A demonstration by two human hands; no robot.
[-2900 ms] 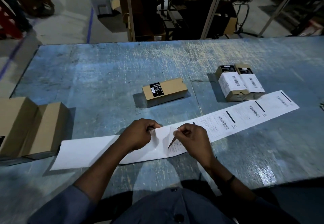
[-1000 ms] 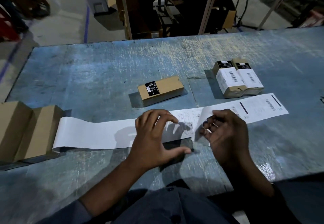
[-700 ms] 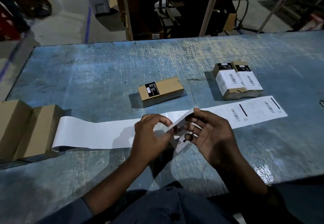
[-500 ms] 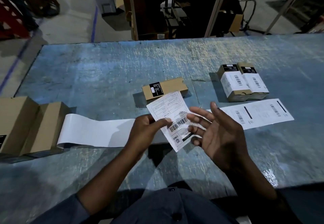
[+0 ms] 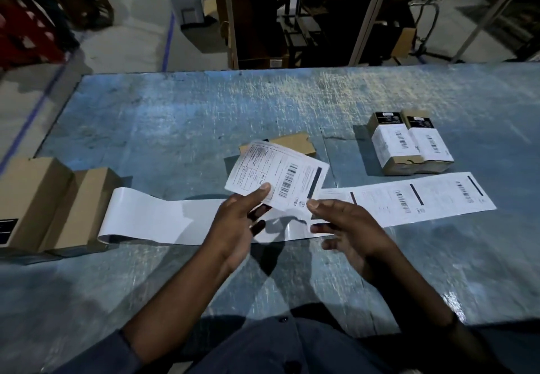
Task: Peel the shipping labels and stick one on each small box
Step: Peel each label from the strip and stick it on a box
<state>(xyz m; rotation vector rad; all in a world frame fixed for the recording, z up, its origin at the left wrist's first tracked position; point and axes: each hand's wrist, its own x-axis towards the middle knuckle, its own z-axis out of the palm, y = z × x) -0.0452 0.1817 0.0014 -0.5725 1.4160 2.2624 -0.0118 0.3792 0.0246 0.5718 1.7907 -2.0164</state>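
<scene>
Above the near middle of the worn blue table, the person's left hand pinches a peeled label, thumb on its printed face and fingers beneath, holding it tilted and clear of the surface. The right hand is spread and relaxed, gripping nothing, its thumb tip at the label's near right corner. Just beyond the label lies an unlabelled small box, partly hidden by it. To the far right, two labelled boxes stand touching side by side. The label strip runs across the table under the hands, its blank liner curling up against larger cardboard boxes at the left.
</scene>
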